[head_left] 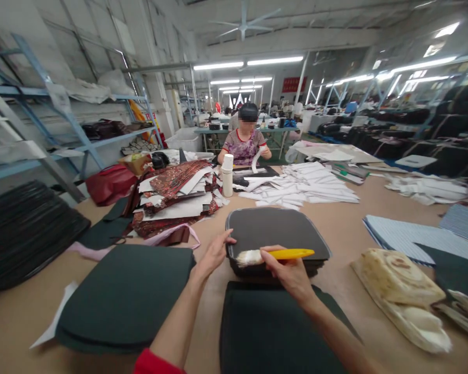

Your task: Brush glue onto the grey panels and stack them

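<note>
In my right hand [286,270] is a paintbrush [292,254] with a yellow handle, its whitish bristles pointing left over the front left corner of a stack of dark grey panels [276,228]. The panels have rounded corners and a pale rim. My left hand [217,252] rests its fingertips at the stack's left edge, fingers loosely stretched out. Below that forearm lies a pile of dark green panels [128,296]. Another dark green pile [273,327] sits in front, partly hidden by my right forearm.
A glue-crusted, yellowish container [401,291] lies at the right. Behind the stack stand a white bottle [226,179], patterned fabric scraps [175,197] and white strips [308,184]. A person [244,143] sits across the table, holding a white strip. Black panels [27,234] are piled at left.
</note>
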A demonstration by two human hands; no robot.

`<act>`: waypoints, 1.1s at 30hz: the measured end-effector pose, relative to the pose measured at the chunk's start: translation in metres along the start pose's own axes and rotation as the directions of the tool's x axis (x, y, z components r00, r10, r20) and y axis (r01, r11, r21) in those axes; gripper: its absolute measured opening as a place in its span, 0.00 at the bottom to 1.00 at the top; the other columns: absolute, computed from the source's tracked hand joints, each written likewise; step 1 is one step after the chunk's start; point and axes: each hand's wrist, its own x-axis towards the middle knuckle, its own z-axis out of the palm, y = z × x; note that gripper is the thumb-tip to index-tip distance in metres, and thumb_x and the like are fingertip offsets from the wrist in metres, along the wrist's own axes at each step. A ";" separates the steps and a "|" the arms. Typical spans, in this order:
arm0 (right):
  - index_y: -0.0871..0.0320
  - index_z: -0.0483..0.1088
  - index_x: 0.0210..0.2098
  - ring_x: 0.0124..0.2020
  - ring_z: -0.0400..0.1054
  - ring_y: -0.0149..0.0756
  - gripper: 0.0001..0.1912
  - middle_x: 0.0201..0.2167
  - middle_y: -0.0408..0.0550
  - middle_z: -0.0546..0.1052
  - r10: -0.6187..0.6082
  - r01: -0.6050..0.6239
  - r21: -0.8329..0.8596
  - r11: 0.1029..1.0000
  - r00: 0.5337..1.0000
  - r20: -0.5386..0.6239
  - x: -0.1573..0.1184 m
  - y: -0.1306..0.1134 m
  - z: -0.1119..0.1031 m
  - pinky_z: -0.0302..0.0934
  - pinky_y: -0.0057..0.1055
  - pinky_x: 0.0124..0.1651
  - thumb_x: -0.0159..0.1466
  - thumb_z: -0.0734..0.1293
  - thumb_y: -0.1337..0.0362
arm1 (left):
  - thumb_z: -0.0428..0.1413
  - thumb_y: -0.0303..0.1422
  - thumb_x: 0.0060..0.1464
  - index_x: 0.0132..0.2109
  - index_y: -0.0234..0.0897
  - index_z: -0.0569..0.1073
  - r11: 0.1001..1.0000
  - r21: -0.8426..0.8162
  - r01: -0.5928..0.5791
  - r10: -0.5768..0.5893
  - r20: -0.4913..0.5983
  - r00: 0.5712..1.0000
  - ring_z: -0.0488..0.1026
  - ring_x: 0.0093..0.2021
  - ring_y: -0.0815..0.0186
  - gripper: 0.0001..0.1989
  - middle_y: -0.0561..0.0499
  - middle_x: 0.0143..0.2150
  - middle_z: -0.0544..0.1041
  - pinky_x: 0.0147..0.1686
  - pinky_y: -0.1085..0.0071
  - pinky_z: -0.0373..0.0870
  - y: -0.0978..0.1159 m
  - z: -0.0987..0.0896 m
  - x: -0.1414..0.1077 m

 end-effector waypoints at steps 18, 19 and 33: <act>0.57 0.71 0.28 0.28 0.67 0.35 0.15 0.25 0.45 0.73 -0.094 0.105 -0.171 0.980 0.993 0.073 0.017 0.010 -0.025 0.61 0.30 0.33 0.55 0.66 0.50 | 0.38 0.19 0.47 0.59 0.31 0.60 0.996 0.092 0.001 0.002 -0.034 0.999 0.71 0.48 0.65 0.30 0.46 0.46 0.76 0.53 0.61 0.65 -0.002 0.009 -0.004; 0.57 0.71 0.28 0.28 0.67 0.36 0.15 0.24 0.45 0.73 -0.097 0.105 -0.207 0.973 0.994 0.050 0.018 0.012 -0.040 0.61 0.30 0.33 0.55 0.66 0.50 | 0.39 0.19 0.47 0.60 0.31 0.60 0.995 0.099 0.006 -0.002 -0.032 0.999 0.71 0.48 0.65 0.31 0.45 0.47 0.76 0.53 0.62 0.65 -0.001 0.010 -0.004; 0.61 0.72 0.27 0.18 0.59 0.31 0.22 0.16 0.44 0.68 0.013 -0.188 -0.352 0.917 0.895 -0.445 0.022 0.028 -0.255 0.54 0.28 0.22 0.47 0.68 0.46 | 0.48 0.27 0.51 0.57 0.36 0.64 0.948 0.318 -0.027 0.008 0.060 0.998 0.68 0.50 0.55 0.24 0.42 0.49 0.73 0.52 0.54 0.62 0.056 0.029 0.007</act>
